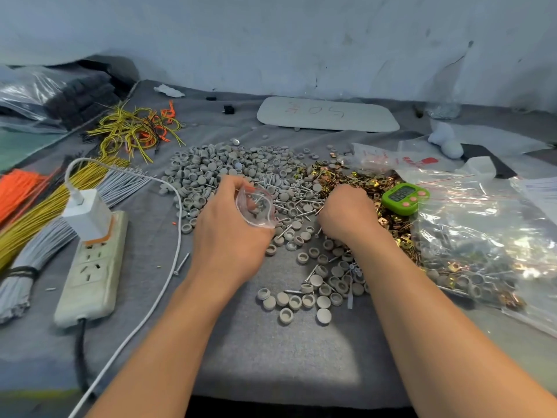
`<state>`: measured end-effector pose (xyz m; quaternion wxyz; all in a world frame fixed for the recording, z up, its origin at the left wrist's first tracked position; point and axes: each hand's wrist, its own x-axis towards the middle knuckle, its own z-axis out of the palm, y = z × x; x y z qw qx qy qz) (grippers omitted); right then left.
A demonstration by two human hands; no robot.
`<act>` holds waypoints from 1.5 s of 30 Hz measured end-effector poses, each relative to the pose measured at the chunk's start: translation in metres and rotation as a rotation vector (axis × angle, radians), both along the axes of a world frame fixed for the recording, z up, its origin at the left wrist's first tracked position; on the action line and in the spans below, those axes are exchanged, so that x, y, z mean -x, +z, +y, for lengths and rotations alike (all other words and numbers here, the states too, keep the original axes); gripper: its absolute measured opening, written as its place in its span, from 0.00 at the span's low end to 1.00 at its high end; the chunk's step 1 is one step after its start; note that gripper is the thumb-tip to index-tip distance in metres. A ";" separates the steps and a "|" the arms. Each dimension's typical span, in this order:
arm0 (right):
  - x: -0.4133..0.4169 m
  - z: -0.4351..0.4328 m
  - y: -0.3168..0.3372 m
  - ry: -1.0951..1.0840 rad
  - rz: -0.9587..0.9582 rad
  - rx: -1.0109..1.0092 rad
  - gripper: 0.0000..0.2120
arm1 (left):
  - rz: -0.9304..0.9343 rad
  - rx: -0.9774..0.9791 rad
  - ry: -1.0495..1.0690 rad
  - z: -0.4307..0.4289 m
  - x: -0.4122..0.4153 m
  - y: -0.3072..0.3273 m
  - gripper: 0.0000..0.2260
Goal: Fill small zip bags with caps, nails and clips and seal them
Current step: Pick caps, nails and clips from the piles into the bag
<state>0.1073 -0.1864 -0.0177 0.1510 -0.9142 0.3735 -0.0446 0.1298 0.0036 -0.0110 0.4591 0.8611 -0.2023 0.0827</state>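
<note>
At the left of the bench (271, 357), bundled wires (45, 200) lie beside a power strip (90, 267) carrying a white charger (87, 212). Grey caps (217, 170) are heaped behind your left hand (232, 227), which pinches a small zip bag (256, 208) with its mouth open. A few slim metal pieces, perhaps with a cap, show inside through the glare. Loose nails (289, 194) lie just right of it. Your right hand (346, 215) is curled, knuckles up, at the edge of the gold clips (361, 179). Whether its fingers hold anything cannot be told. Beyond it sits a green timer (402, 197), then a large clear bag (482, 245) holding mixed caps and clips.
</note>
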 end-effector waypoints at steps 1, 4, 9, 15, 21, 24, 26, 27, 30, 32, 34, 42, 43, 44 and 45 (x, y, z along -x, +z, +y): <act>0.000 0.002 0.002 0.035 0.028 0.016 0.09 | 0.003 -0.003 0.003 0.001 0.000 0.000 0.21; 0.001 0.010 0.008 0.119 0.089 0.082 0.08 | 0.016 -0.002 0.019 0.006 -0.003 0.002 0.23; 0.013 0.023 0.013 0.211 0.101 0.168 0.06 | 0.012 -0.017 0.021 0.008 -0.006 0.003 0.23; 0.036 0.038 0.027 0.176 -0.650 -0.099 0.06 | -0.025 -0.074 -0.014 0.001 -0.002 -0.002 0.19; 0.049 0.054 0.038 0.266 -0.837 -0.319 0.08 | -0.012 -0.150 -0.063 -0.011 0.003 -0.004 0.21; 0.047 0.061 0.036 0.306 -0.753 -0.368 0.09 | -0.006 -0.151 -0.081 -0.011 0.004 -0.004 0.21; 0.046 0.062 0.033 0.318 -0.681 -0.357 0.07 | -0.006 -0.130 -0.107 -0.010 0.007 -0.003 0.20; 0.046 0.063 0.032 0.317 -0.637 -0.337 0.05 | -0.005 -0.121 -0.126 -0.011 0.008 -0.002 0.19; 0.043 0.062 0.033 0.365 -0.555 -0.271 0.03 | 0.008 -0.118 -0.163 -0.015 0.011 0.001 0.16; 0.044 0.064 0.036 0.419 -0.611 -0.289 0.05 | 0.052 -0.069 -0.160 -0.015 0.010 0.002 0.18; 0.042 0.059 0.039 0.370 -0.781 -0.404 0.09 | 0.120 0.029 -0.118 -0.013 0.005 -0.001 0.21; 0.023 0.014 -0.001 0.103 -0.037 -0.003 0.17 | 0.298 0.293 -0.063 0.001 -0.001 0.002 0.23; 0.022 0.013 -0.006 0.139 0.009 0.025 0.20 | 0.307 0.295 -0.065 0.001 -0.001 0.004 0.23; 0.021 0.014 -0.008 0.164 0.017 0.047 0.21 | 0.310 0.289 -0.068 0.000 0.000 0.005 0.23; 0.020 0.013 -0.008 0.177 0.003 0.053 0.19 | 0.310 0.283 -0.071 0.000 0.000 0.006 0.24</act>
